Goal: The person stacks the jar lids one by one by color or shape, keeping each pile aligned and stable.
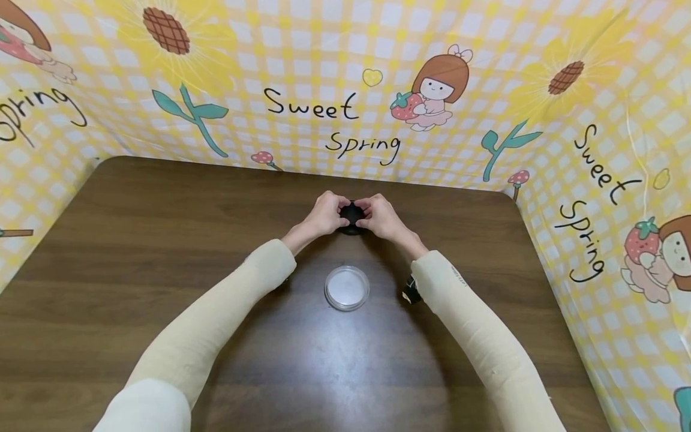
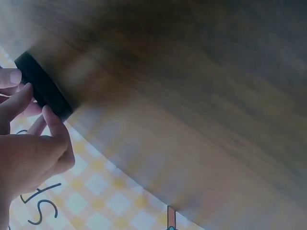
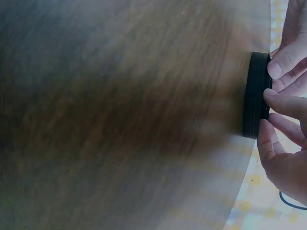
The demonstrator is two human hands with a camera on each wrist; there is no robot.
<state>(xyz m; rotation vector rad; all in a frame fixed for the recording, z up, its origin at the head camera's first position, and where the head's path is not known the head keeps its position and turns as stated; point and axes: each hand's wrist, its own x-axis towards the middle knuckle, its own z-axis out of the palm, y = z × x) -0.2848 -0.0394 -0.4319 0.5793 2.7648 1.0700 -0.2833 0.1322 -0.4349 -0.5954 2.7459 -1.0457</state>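
Near the far side of the table, both hands meet at a thick, round black disc-shaped piece (image 1: 352, 216), whose exact kind I cannot tell. The left hand (image 1: 326, 215) grips its left side between thumb and fingers. From the right, the right hand (image 1: 383, 217) holds the opposite side the same way. In the left wrist view the fingertips touch one face of the black piece (image 2: 45, 88), and its thick side wall shows. Fingers of both hands also appear at the black piece (image 3: 255, 96) in the right wrist view. Fingers cover part of it.
A clear round shallow dish (image 1: 347, 308) with a white middle lies on the brown wooden table (image 1: 178, 222), nearer the person than the hands. Yellow checked cloth (image 1: 302, 54) with printed flowers and lettering rises behind the table and along its sides.
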